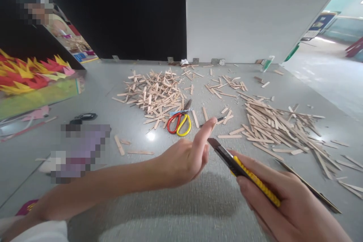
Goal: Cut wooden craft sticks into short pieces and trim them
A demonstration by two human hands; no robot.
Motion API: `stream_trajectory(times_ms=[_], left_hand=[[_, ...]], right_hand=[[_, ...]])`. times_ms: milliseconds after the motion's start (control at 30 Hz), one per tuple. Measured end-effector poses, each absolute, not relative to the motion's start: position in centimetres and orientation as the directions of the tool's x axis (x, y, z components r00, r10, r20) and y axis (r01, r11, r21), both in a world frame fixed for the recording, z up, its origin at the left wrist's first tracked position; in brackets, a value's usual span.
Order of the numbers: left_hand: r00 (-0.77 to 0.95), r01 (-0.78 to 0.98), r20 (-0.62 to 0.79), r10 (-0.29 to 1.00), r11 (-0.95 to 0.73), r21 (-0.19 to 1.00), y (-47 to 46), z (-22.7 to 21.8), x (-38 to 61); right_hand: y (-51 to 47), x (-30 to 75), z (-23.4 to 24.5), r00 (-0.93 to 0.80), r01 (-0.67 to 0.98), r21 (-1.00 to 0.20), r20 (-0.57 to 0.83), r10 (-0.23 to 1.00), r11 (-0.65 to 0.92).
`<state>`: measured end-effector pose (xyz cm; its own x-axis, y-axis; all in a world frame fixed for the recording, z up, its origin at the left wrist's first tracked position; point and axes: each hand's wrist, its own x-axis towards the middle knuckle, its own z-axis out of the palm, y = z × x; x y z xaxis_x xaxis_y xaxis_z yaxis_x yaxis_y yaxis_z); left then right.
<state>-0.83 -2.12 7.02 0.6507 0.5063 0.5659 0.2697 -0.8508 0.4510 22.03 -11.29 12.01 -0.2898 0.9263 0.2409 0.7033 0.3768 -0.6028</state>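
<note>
My right hand (283,196) is wrapped round a yellow and black utility knife (249,177), its blade end pointing up and left. Just left of the blade tip is my left hand (184,160), with one digit raised and the others curled in; whether they hold anything is hidden. Beyond my left hand lie scissors (183,125) with one red and one yellow handle loop. A thin dark tool (221,119) rests behind the raised digit, partly covered. Flat wooden craft sticks form a pile of short pieces (159,94) and a heap of longer ones (263,121) to the right.
Black (127,15) and white (241,15) panels stand at the back. A green-and-white tube (268,63) leans there. Red and yellow paper flames (31,75) are at left, near dark keys (83,118) and a blurred purple item (85,151). A person (58,26) is at far left.
</note>
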Motion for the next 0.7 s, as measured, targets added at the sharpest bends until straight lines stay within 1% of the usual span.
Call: stream_trajectory(times_ms=[33, 100, 200, 300, 433, 500, 567, 700], left_hand=[[0.657, 0.263, 0.554, 0.511, -0.844, 0.467, -2.0, 7.0, -0.8], [0.652, 0.23, 0.533, 0.539, -0.81, 0.539, -1.9, 7.2, -0.9], [0.601, 0.148, 0.557, 0.573, -0.764, 0.628, -2.0, 7.9, -0.9], [0.537, 0.138, 0.584, 0.609, -0.746, 0.651, -2.4, 8.7, -0.9], [0.458, 0.169, 0.567, 0.685, -0.693, 0.701, -2.8, 9.6, -0.8], [0.438, 0.159, 0.532, 0.724, -0.645, 0.747, -2.8, 9.8, -0.8], [0.457, 0.118, 0.479, 0.749, -0.585, 0.802, -2.7, 10.1, -0.9], [0.534, 0.029, 0.301, 0.79, -0.373, 0.927, -2.3, 10.7, -0.9]], right_hand=[[-11.2, 22.1, 12.1, -0.287, 0.709, -0.605, 0.224, 0.931, 0.364], [-11.1, 22.1, 12.3, -0.271, 0.713, -0.606, 0.225, 0.936, 0.352], [-11.0, 22.1, 12.4, -0.254, 0.716, -0.604, 0.241, 0.937, 0.35], [-10.9, 22.0, 12.5, -0.245, 0.715, -0.609, 0.242, 0.939, 0.343], [-10.8, 22.1, 12.4, -0.225, 0.715, -0.618, 0.242, 0.944, 0.328], [-10.7, 22.3, 12.3, -0.221, 0.717, -0.622, 0.225, 0.949, 0.314], [-10.5, 22.7, 12.5, -0.221, 0.715, -0.636, 0.188, 0.957, 0.29], [-9.8, 23.2, 13.4, -0.263, 0.671, -0.703, 0.072, 0.962, 0.236]])
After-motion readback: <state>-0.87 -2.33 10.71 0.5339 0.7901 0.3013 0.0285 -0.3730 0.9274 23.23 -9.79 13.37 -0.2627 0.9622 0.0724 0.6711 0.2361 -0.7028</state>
